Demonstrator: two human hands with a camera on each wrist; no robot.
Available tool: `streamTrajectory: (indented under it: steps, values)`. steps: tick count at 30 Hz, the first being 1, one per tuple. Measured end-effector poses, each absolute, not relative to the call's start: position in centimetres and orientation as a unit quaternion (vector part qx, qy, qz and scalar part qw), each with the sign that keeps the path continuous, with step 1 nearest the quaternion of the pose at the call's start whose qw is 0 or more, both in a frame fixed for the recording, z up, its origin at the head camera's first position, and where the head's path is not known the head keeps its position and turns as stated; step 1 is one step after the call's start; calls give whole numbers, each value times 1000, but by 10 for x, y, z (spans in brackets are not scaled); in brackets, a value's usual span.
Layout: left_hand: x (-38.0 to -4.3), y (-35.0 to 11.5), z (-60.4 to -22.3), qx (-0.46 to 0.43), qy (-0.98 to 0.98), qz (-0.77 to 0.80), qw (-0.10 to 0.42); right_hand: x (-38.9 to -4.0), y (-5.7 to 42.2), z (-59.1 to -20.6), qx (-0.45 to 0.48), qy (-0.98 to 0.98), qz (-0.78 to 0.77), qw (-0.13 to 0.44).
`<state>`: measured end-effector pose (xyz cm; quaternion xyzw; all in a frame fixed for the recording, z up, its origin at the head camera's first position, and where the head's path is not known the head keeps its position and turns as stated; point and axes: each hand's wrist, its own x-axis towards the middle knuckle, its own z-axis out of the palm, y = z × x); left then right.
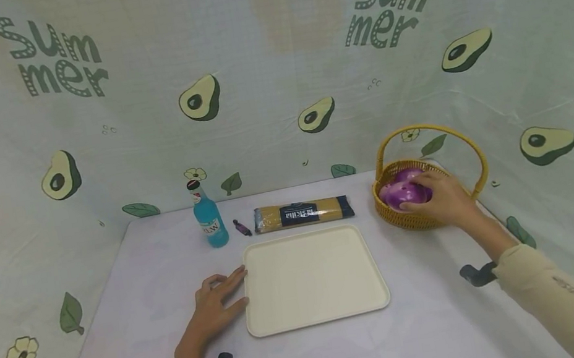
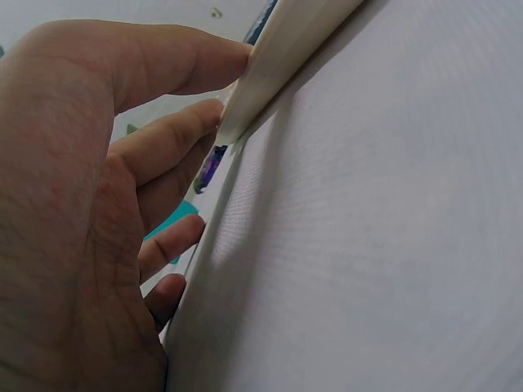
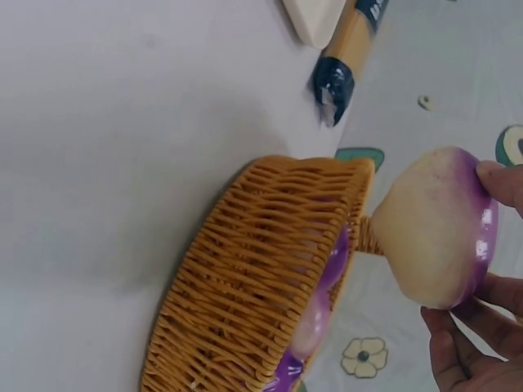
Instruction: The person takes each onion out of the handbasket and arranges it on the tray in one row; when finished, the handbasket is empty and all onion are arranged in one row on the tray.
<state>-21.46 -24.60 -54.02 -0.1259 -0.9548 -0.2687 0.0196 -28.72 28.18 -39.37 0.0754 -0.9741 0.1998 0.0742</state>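
Observation:
My right hand (image 1: pixel 444 195) pinches a purple-and-white turnip (image 3: pixel 433 229) between thumb and fingers, just above the rim of a wicker basket (image 1: pixel 412 222). More purple-and-white turnips (image 3: pixel 312 322) lie inside that basket, partly hidden by its woven wall. On the other side, my left hand (image 1: pixel 216 303) touches the left edge of a cream rectangular tray (image 1: pixel 314 278) with thumb and fingertips, the fingers fairly straight. The left wrist view shows the thumb against the tray's side (image 2: pixel 274 69). Nothing lies on the tray.
Behind the tray lies a pack of spaghetti (image 1: pixel 301 214), with a small dark purple item (image 1: pixel 241 227) to its left. A blue bottle (image 1: pixel 211 219) stands at the back left. The basket's tall handle (image 1: pixel 428 126) arches over its opening. A printed cloth (image 1: pixel 249 85) hangs behind the table.

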Motion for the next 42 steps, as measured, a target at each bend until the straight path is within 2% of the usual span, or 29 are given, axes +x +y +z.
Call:
streamTrajectory:
  steps: [17, 42]
  values:
    - [-213, -245, -538, -116, -955, -275, 5, -282, 265, -401, 80, -970, 219, 69]
    - [-215, -247, -540, -134, -948, -288, 19, -279, 241, -409, 132, -959, 240, 78]
